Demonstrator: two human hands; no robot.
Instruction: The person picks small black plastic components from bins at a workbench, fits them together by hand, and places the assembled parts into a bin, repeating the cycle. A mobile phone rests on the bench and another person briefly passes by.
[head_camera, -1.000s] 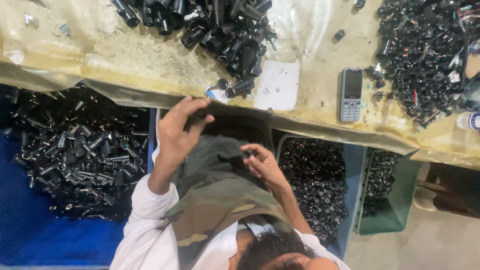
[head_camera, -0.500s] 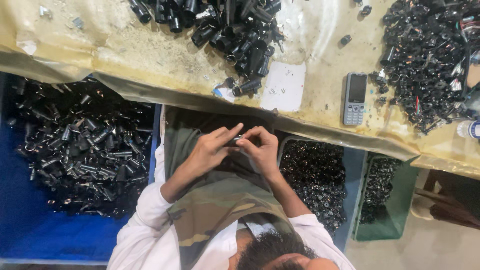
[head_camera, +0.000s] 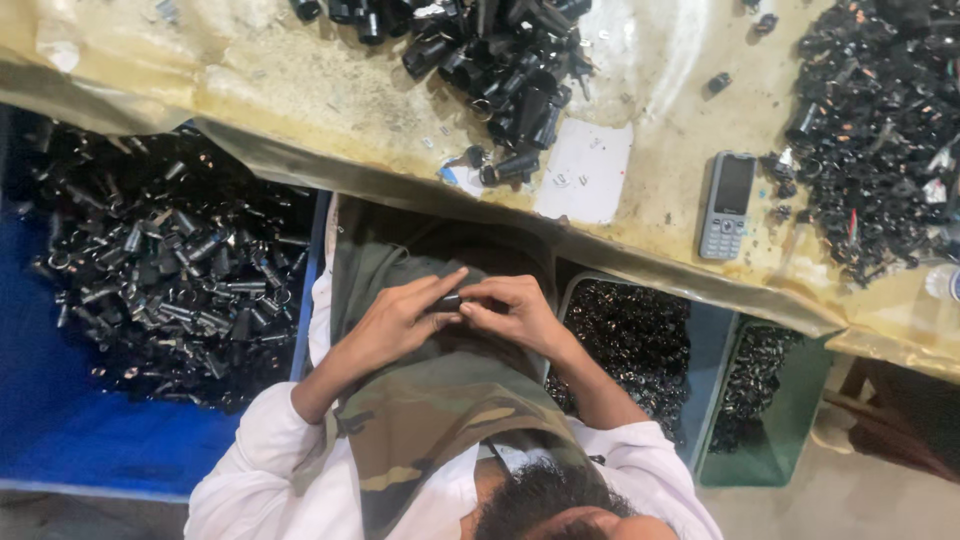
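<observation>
Both hands meet over the person's lap, just below the table (head_camera: 300, 110) edge. The left hand (head_camera: 395, 325) and right hand (head_camera: 515, 315) pinch one small black part (head_camera: 448, 300) between their fingertips. On the table above lie a heap of black parts (head_camera: 500, 60), a white card (head_camera: 585, 170) and a phone (head_camera: 727, 205).

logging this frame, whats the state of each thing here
left hand: pinching a small black part
right hand: gripping the same part
mobile phone: face up, screen dark
blue bin: open, heaped with black parts
white card: lying flat on the table
</observation>
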